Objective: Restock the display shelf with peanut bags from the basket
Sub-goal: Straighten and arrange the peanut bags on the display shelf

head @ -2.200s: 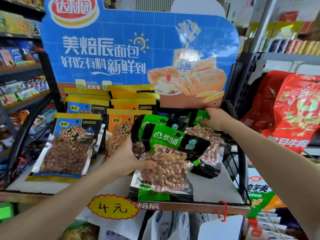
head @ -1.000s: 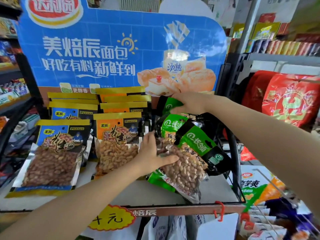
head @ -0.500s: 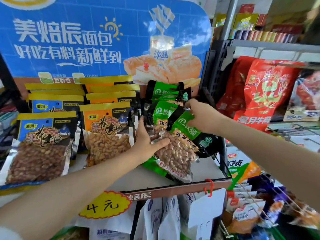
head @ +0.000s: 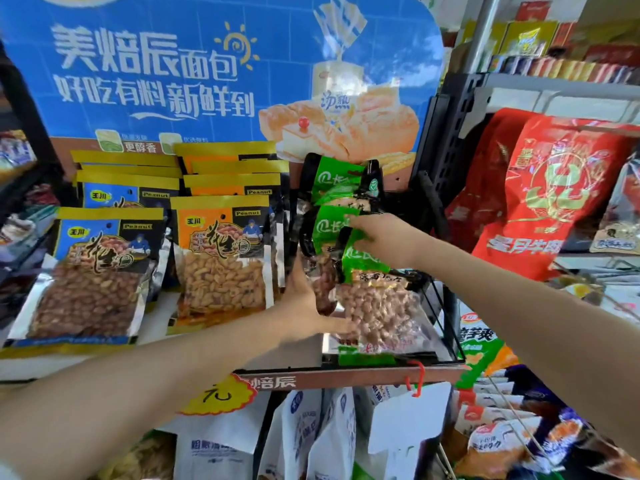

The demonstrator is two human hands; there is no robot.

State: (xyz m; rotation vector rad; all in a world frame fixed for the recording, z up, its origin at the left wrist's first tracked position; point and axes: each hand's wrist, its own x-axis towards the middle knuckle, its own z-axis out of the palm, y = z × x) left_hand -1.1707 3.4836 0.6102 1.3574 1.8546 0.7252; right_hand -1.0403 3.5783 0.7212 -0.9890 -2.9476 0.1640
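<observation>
The display shelf [head: 349,374] carries three rows of peanut bags, leaning back under a blue bread advert board [head: 221,67]. Left row: blue-label peanut bags [head: 100,268]. Middle row: orange-label peanut bags [head: 221,258]. Right row: green-label peanut bags [head: 341,188], stacked one behind other.

The front green bag [head: 379,306] lies in the right row, w/ bottom edge near the shelf front lip. Left hand [head: 304,299] is at its left side, thumb up along the bag edge, fingers spread under/against the clear part w/ peanuts; a loose hold, not a closed fist. Right hand [head: 381,239] is on the green top part of same bag, fingers curled over it, pinching it. The basket is not in view. A yellow price tag [head: 221,396] hangs at shelf front, partly behind left forearm. Red bags [head: 554,188] hang on the rack at right.
</observation>
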